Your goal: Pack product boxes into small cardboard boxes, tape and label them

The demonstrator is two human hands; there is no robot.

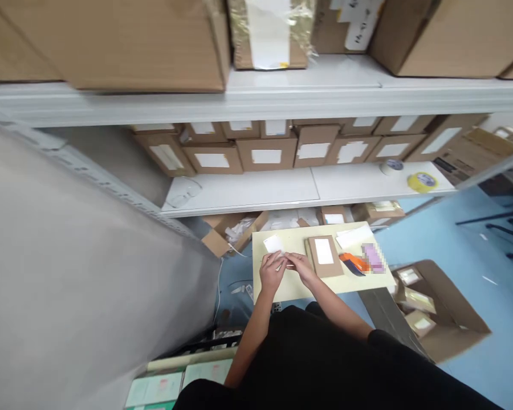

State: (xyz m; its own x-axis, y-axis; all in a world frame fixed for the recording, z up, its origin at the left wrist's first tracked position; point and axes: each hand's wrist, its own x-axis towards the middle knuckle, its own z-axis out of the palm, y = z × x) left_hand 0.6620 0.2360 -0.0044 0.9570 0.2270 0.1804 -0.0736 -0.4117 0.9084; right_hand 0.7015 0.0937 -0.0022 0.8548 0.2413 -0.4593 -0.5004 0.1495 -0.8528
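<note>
In the foreground, at lower left, lie pale green boxes [158, 390], beside the person's black clothing [308, 364]. Both bare arms reach over the pale yellow bench [290, 289], toward its left edge. The left hand [272, 272] and the right hand [299, 265] come together, fingertips touching and pinched on the near end of a white paper [273, 244], which points toward the bench's far left corner; the fingers hide how each one grips it. Just right of the right hand, about midway along the bench, lies a flat brown box [325, 256] with a white label on top. Farther right lies an orange and dark blue object [355, 264], and touching or just beside it, near the right edge, a blurred purple item [373, 258]. White sheets [354, 236] lie at the far right corner. On the blue floor, off the bench's right edge, an open carton [465, 336] holds several small labelled parcels [419, 299]. Beyond the bench's far edge, a white shelf [256, 191] carries a row of labelled brown boxes [267, 155], with a white tape roll [392, 166] and a yellow one [422, 182] near its right end. Larger cartons [145, 45] stand on the shelf above.
</note>
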